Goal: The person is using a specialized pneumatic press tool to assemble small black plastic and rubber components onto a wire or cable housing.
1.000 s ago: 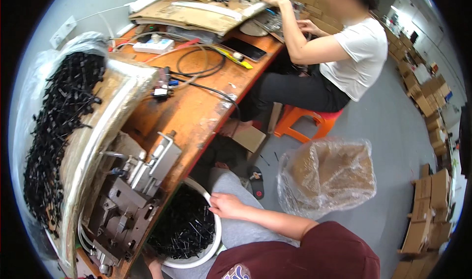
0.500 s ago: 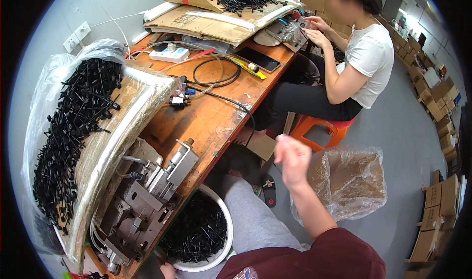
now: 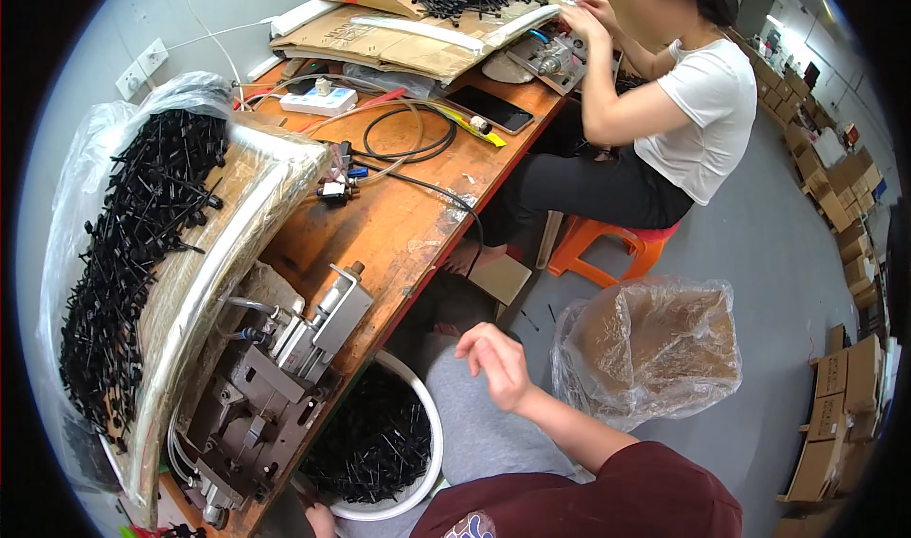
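Note:
My right hand [image 3: 495, 365] is above my lap, its fingers loosely bent and apart, with nothing visible in it. Below and left of it stands a white round bucket [image 3: 436, 424] holding many thin black plastic parts [image 3: 370, 443] with small heads. At the lower edge, my left hand [image 3: 321, 519] shows only in part beside the bucket's near rim and the bench edge; its fingers are mostly hidden. A metal fixture [image 3: 251, 415] with a pneumatic cylinder [image 3: 332, 301] sits on the wooden bench [image 3: 399, 225], left of the bucket.
A plastic-lined cardboard tray [image 3: 180, 282] heaped with black parts leans at left. Cables, a power strip [image 3: 318, 102] and a phone [image 3: 491, 108] lie on the bench. A co-worker [image 3: 702, 111] sits at another fixture [image 3: 550, 62]. Right on the floor is a plastic-lined box [image 3: 655, 343].
My right hand has come down and left, from over the floor to above my lap. The co-worker's hands have moved up toward the cardboard with the black parts. My left hand stays low.

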### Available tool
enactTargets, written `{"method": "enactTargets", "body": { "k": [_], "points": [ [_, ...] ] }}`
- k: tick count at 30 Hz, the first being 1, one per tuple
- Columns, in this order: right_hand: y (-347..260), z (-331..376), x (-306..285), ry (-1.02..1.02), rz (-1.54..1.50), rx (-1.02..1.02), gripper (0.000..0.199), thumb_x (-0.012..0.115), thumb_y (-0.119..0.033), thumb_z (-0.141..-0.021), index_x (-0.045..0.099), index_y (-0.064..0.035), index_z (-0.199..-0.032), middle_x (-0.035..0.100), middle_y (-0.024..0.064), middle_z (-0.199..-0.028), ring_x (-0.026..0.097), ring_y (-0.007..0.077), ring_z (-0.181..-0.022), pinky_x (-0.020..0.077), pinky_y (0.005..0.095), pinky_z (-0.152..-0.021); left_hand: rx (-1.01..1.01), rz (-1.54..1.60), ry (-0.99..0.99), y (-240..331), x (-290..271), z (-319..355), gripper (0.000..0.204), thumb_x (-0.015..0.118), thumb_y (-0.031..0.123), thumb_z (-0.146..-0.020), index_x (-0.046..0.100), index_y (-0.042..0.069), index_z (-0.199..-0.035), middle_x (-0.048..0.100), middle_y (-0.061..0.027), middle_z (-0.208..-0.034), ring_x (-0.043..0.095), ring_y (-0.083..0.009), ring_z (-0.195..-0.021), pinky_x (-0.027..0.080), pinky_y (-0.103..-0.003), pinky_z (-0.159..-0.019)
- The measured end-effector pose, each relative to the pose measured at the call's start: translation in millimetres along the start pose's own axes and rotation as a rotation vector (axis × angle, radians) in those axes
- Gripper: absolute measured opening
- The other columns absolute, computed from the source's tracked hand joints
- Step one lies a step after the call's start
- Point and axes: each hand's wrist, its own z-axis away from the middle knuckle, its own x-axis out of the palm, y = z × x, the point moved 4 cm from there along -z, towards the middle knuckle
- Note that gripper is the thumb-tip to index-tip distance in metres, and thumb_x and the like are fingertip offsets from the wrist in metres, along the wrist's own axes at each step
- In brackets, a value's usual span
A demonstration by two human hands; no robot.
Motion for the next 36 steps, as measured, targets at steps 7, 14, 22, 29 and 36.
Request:
{"method": "enactTargets", "body": {
  "k": [7, 14, 22, 29, 36],
  "points": [
    [-28, -6, 11, -0.225, 0.315, -0.679, 0.05, 0.051, -0.043, -0.095, 0.054, 0.0025, -0.116, 0.063, 0.0171, -0.096, 0.062, 0.0286, -0.07, 0.048, 0.036, -0.061, 0.066, -0.107, -0.079, 45, -9, 24, 0.056, 0.033, 0.025, -0.101, 0.025, -0.01, -0.143, 0.03, -0.032, -0.147, 0.03, -0.0412, -0.137, 0.025, -0.039, -0.113],
    [-28, -14, 3, -0.149, 0.392, -0.747, 0.069, 0.049, -0.056, -0.092, 0.044, 0.0019, -0.129, 0.062, 0.0207, -0.112, 0.064, 0.0302, -0.079, 0.0494, 0.0386, -0.064, 0.045, -0.025, -0.05, 43, -4, 21, 0.053, 0.035, 0.022, -0.101, 0.027, -0.01, -0.143, 0.033, -0.0293, -0.147, 0.032, -0.0374, -0.138, 0.026, -0.037, -0.112],
    [-28, -23, 12, 0.002, -0.109, -0.426, 0.067, 0.036, -0.051, -0.099, 0.028, 0.0027, -0.139, 0.06, 0.019, -0.109, 0.056, 0.0148, -0.065, 0.0452, 0.0261, -0.06, 0.036, -0.091, -0.08, 40, 2, 15, 0.055, 0.033, 0.023, -0.102, 0.025, -0.009, -0.144, 0.026, -0.0265, -0.151, 0.025, -0.0328, -0.142, 0.021, -0.033, -0.115],
    [-47, -61, -19, 0.082, -0.165, -0.265, 0.067, 0.029, -0.05, -0.101, 0.02, 0.0018, -0.142, 0.06, 0.0139, -0.1, 0.054, 0.0117, -0.063, 0.0427, 0.0238, -0.062, 0.014, 0.036, -0.112, 64, -9, 33, 0.057, 0.034, 0.028, -0.103, 0.027, -0.011, -0.143, 0.031, -0.0309, -0.147, 0.03, -0.0364, -0.139, 0.023, -0.035, -0.114],
    [-98, -154, -68, 0.196, -0.477, -0.073, 0.055, 0.021, -0.047, -0.103, 0.026, -0.0098, -0.143, 0.062, 0.0179, -0.096, 0.056, 0.0164, -0.059, 0.0473, 0.0281, -0.06, 0.086, -0.119, -0.106, 54, -2, 20, 0.053, 0.036, 0.019, -0.1, 0.028, -0.01, -0.143, 0.034, -0.0305, -0.146, 0.032, -0.0354, -0.138, 0.027, -0.036, -0.112]
  ]
}}
